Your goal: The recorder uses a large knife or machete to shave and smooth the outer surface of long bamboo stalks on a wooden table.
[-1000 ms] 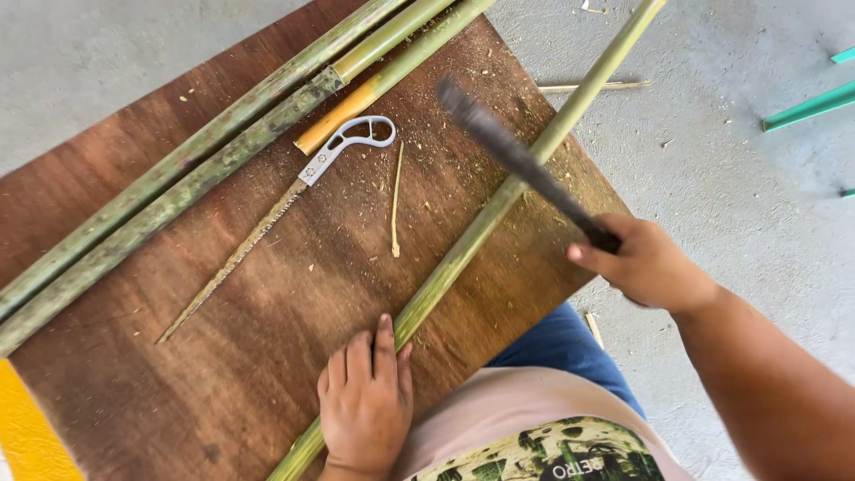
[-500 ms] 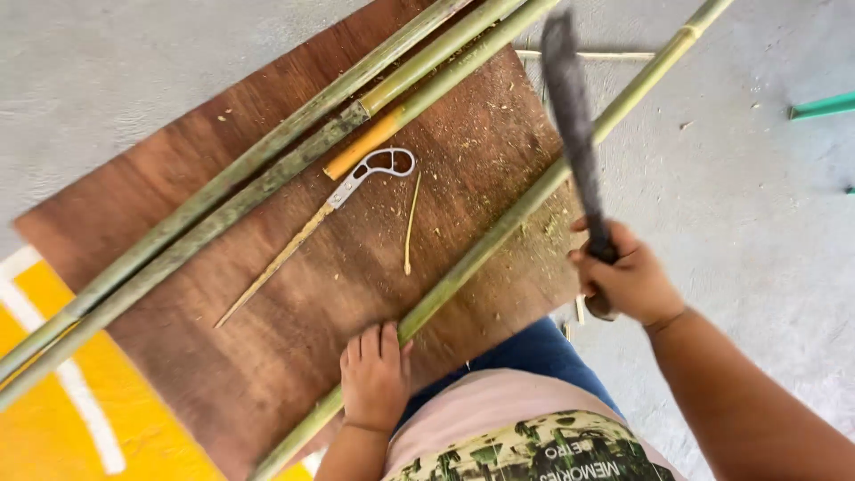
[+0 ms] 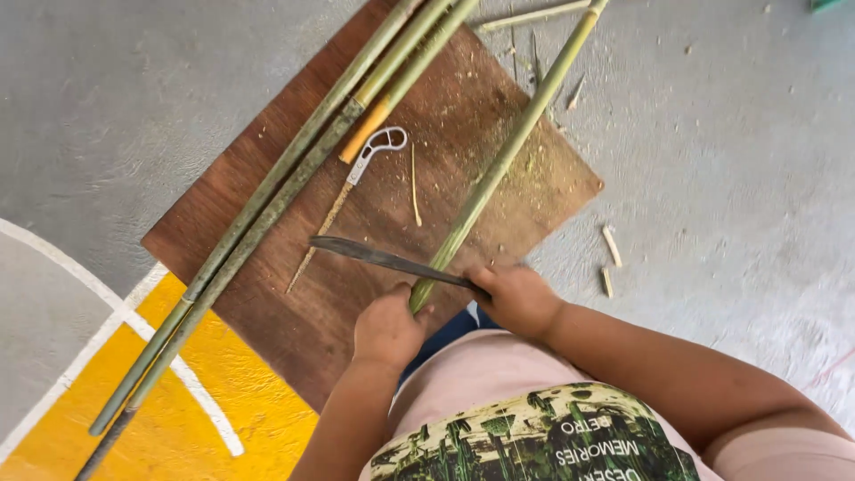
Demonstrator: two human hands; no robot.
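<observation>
Bamboo pole (image 3: 499, 169) lies slantwise across the brown board (image 3: 294, 312), its near end clenched in the left hand (image 3: 387, 328) so that it stays put under the blade. Right hand (image 3: 515, 298) is closed around the handle of a long dark knife (image 3: 383, 258), whose blade crosses the pole just ahead of the left hand's grip and points away to that hand's far side, edge set against the green skin. Beyond the blade, farther from both hands, a small saw with a looped white handle (image 3: 370, 156) and a thin splinter (image 3: 414, 183) rest on the board. Past those, a bundle of longer bamboo poles (image 3: 267, 205) runs off the board onto the grey and yellow painted floor (image 3: 107, 116). Chips (image 3: 611, 245) lie scattered on the floor beside the right hand.
</observation>
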